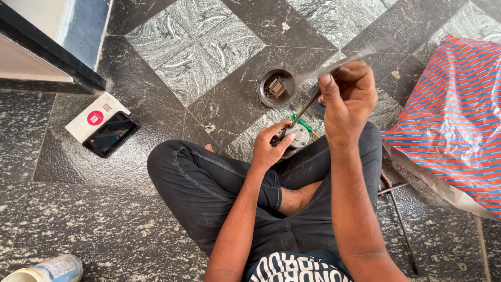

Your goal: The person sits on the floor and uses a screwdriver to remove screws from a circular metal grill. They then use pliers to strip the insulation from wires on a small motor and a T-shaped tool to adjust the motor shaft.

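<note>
While I watch from the head camera, my right hand (347, 99) is closed around the upper end of a long thin tool (305, 108), thumb up, held above the lap. Tool slants down-left to a small round grey part (299, 134); the tip meets it there, exact contact blurred. My left hand (271, 147) is curled around that part from the left, fingers wrapped, gripping it just above the right knee.

Just far of the hands: a round dark metal housing (277, 87) sits open side up on the floor, near but apart from the grey part. A green-handled tool (302, 124) lies on the floor between housing and part, mostly hidden by the hand. Another dark round piece (314, 104) behind the right hand, partly hidden.

Right side is tight: a red-and-blue striped plastic bag (449, 120) reaches close to the right knee, its edge running diagonally. A thin metal rod (402, 219) lies on the floor just beside the right thigh.

Left side is more open: bare floor tile (156, 68) to a black phone (110, 134) resting on a white box (91, 116), well apart from the hands. Dark ledge edge (52, 52) far left. A can (49, 269) lies at the near left corner.
</note>
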The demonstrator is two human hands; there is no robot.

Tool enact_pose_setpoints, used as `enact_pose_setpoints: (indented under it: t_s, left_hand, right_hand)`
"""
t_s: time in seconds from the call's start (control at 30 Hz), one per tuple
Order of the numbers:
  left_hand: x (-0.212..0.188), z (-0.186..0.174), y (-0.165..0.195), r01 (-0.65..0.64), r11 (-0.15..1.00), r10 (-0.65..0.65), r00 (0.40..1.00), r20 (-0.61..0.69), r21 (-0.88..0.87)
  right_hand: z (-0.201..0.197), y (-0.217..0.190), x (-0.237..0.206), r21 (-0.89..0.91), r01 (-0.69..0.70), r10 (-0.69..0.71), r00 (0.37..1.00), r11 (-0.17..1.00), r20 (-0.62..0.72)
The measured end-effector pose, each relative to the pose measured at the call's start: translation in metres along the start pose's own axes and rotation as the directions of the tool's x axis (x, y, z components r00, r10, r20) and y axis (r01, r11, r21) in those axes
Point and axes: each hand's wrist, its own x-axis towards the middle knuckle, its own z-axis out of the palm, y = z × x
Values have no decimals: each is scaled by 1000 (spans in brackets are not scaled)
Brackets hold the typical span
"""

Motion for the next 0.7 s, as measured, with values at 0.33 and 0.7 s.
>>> enact_pose_setpoints:
  t_s: [0.33,0.7]
  left_hand:
    - [1,0,4,21,1000,-21,1000,22,18]
    - [1,-3,8,19,1000,-19,999,27,1]
  right_hand:
    - [7,-10,-1,-27,-145,146,989,989,28]
    - [1,-7,-9,-111,-147,145,989,983,-28]
